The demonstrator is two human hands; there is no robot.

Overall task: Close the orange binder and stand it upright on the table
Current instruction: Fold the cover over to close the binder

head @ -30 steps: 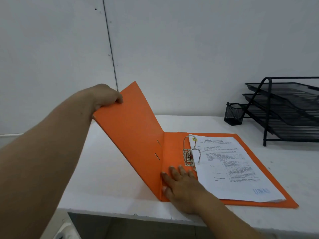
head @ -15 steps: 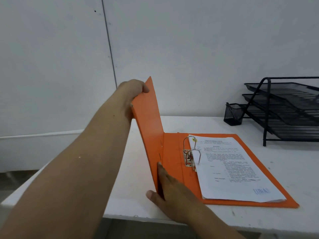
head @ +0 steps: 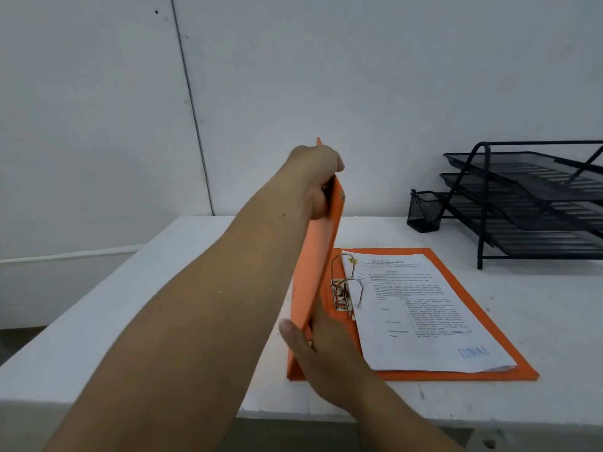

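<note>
The orange binder (head: 456, 375) lies on the white table (head: 163, 321) with its back cover flat. A stack of printed papers (head: 421, 308) sits on the metal rings (head: 346, 288). My left hand (head: 318, 172) grips the top edge of the front cover, which stands nearly vertical and leans slightly right over the rings. My right hand (head: 321, 350) rests at the binder's near spine corner, thumb outside the cover and fingers inside on the spine.
A black mesh letter tray (head: 535, 203) with three tiers stands at the back right, a small black mesh cup (head: 424, 212) beside it. The wall rises right behind the table. The table's front edge runs close below the binder.
My left hand has swung the front cover up from a left-leaning tilt to past vertical, toward the papers. My right hand shifted from flat on the spine to clasping the near spine corner.
</note>
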